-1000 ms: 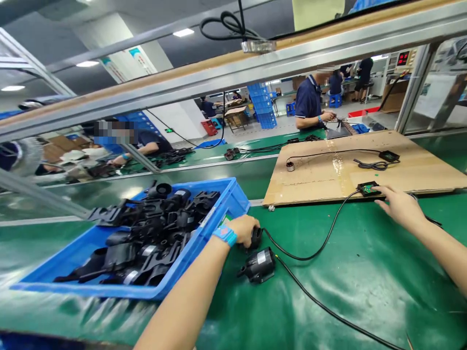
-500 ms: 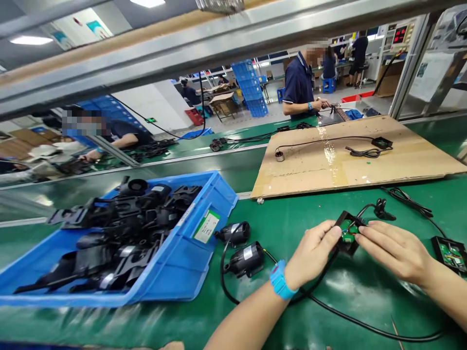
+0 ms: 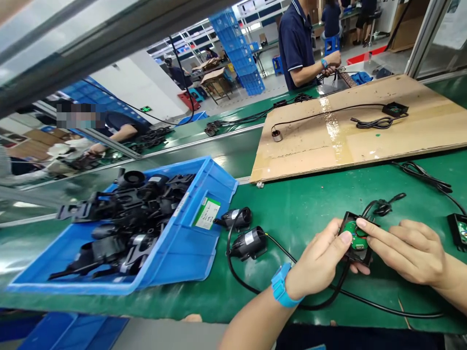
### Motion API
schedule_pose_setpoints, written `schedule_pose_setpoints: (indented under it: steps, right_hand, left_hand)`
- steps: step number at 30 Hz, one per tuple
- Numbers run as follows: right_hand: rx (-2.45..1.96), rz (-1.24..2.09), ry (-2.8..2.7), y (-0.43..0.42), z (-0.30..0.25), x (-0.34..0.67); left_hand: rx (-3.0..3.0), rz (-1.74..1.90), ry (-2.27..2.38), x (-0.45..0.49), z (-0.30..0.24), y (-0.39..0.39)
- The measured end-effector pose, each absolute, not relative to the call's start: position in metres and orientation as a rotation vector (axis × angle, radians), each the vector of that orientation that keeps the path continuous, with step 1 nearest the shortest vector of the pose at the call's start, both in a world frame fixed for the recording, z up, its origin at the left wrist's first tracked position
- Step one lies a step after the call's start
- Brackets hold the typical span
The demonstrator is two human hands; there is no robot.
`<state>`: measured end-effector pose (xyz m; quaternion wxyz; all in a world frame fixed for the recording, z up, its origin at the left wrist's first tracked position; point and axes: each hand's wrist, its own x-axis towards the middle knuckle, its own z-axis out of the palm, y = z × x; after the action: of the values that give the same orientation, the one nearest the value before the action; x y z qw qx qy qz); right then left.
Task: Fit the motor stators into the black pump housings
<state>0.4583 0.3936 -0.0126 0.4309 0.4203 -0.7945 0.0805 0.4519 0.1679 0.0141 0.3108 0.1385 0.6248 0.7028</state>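
bin: on counter, far left; parts piled in it
bin: label on its right wall
pumps: two, just right of bin
board: right of pumps, between both hands
left hand: left of board
right hand: right of board
cardboard: behind, cable on it

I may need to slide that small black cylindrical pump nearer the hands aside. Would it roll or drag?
The small black cylindrical pump lies on its rounded side, so it may roll. Its attached black cable looks floppy and would probably trail behind it.
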Motion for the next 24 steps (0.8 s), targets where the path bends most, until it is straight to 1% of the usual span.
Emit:
schedule_pose_setpoints:
  steps: [3, 5, 7, 8, 10, 13, 15, 17, 19, 21, 22, 24]
  right_hand:
    - [1.089, 0.194, -2.007, 0.388, -0.014, 0.455]
    - [1.133, 0.253, -2.035, 0.387, -0.015, 0.451]
    - [1.113, 0.403, -2.064, 0.391, -0.016, 0.445]
    - [1.018, 0.523, -2.087, 0.396, -0.017, 0.442]
    - [0.668, 0.905, -2.175, 0.411, -0.020, 0.435]
    - [0.057, 1.716, -2.318, 0.432, -0.026, 0.420]
    - [-0.138, 2.175, -2.337, 0.437, -0.027, 0.407]
    - [-0.174, 2.414, -2.296, 0.435, -0.020, 0.391]
    - [-0.111, 2.505, -2.240, 0.431, -0.005, 0.375]
    - [-0.028, 2.505, -2.191, 0.430, 0.017, 0.363]
    - [0.042, 2.435, -2.202, 0.434, 0.029, 0.359]
    - [0.232, 2.112, -2.330, 0.447, 0.049, 0.358]
  left_hand:
    - [0.336, 1.859, 1.514, 0.449, 0.008, 0.167]
    - [0.296, 1.866, 1.463, 0.445, 0.003, 0.168]
    - [0.250, 1.902, 1.473, 0.443, -0.001, 0.168]
    - [0.230, 1.926, 1.492, 0.442, -0.001, 0.169]
    - [0.219, 1.951, 1.535, 0.443, 0.001, 0.169]
    - [0.294, 1.943, 1.538, 0.450, 0.009, 0.171]
    - [0.364, 1.920, 1.495, 0.456, 0.013, 0.174]
    - [0.404, 1.890, 1.463, 0.460, 0.016, 0.181]
    - [0.404, 1.868, 1.447, 0.461, 0.015, 0.190]
    - [0.361, 1.859, 1.444, 0.459, 0.009, 0.203]
    - [0.331, 1.859, 1.453, 0.458, 0.004, 0.211]
    - [0.271, 1.856, 1.473, 0.455, -0.010, 0.228]
